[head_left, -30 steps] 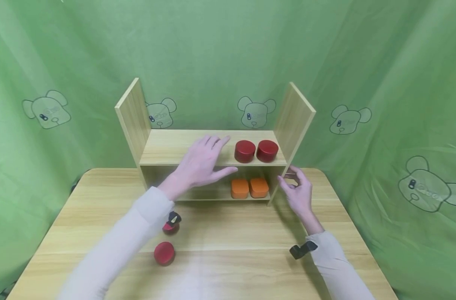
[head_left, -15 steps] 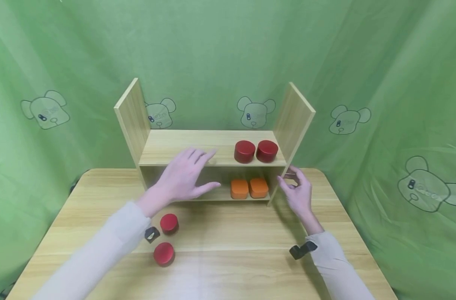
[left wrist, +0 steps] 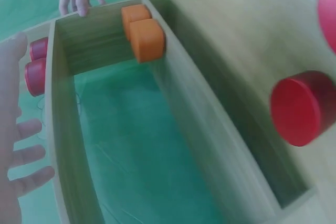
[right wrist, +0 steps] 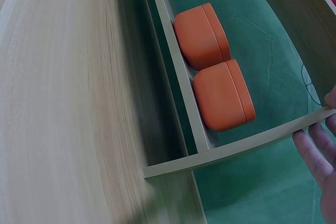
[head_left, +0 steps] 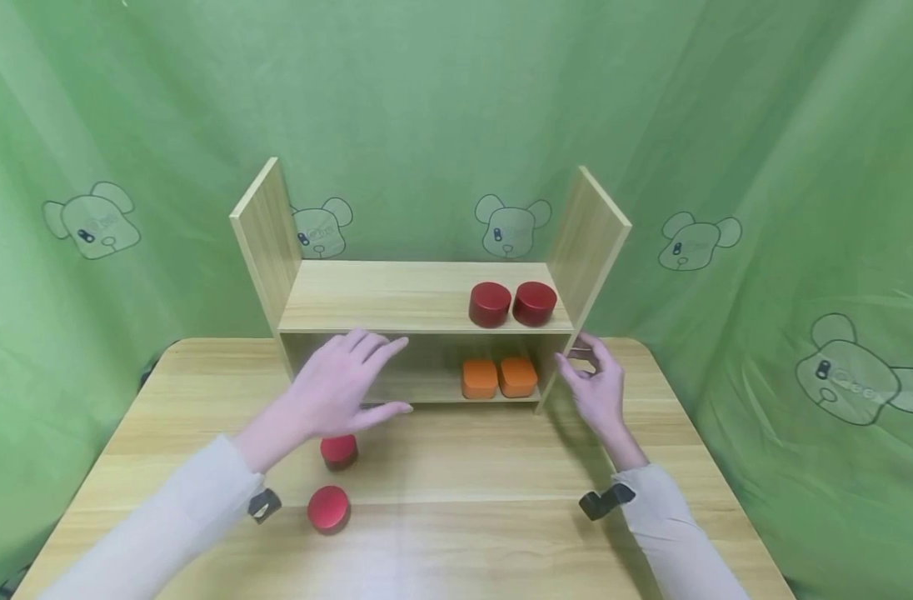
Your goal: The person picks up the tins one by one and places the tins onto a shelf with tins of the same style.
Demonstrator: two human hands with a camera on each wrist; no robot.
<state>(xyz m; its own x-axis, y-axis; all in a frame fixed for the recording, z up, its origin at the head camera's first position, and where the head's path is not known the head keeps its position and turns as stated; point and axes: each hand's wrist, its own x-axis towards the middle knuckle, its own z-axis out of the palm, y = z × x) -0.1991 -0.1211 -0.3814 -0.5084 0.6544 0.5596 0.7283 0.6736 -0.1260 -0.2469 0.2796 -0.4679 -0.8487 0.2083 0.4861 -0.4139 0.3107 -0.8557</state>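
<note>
My left hand (head_left: 336,383), thumb spread away from the fingers, hovers in front of the lower left of a two-tier wooden shelf (head_left: 374,300) and holds nothing. Just below it in the head view, a round red tin (head_left: 340,452) stands on the table, partly covered by the hand. A second red tin (head_left: 328,509) is nearer the front. With thumb and fingers on either side, my right hand (head_left: 597,387) grips the edge of the shelf's right side panel (right wrist: 252,142). Two red tins (head_left: 490,304) occupy the right end of the upper tier. Below them sit two orange rounded boxes (right wrist: 223,95).
The shelf stands at the back of a wooden table (head_left: 456,517), its tall side panels rising above the upper tier. Behind and around it hangs a green curtain (head_left: 426,125) with bear-head prints. Dark wrist cameras (head_left: 606,500) stick out from both sleeves.
My left hand has moved back from the upper tier, down and to the left, toward the loose red tins. The right hand stays at the side panel.
</note>
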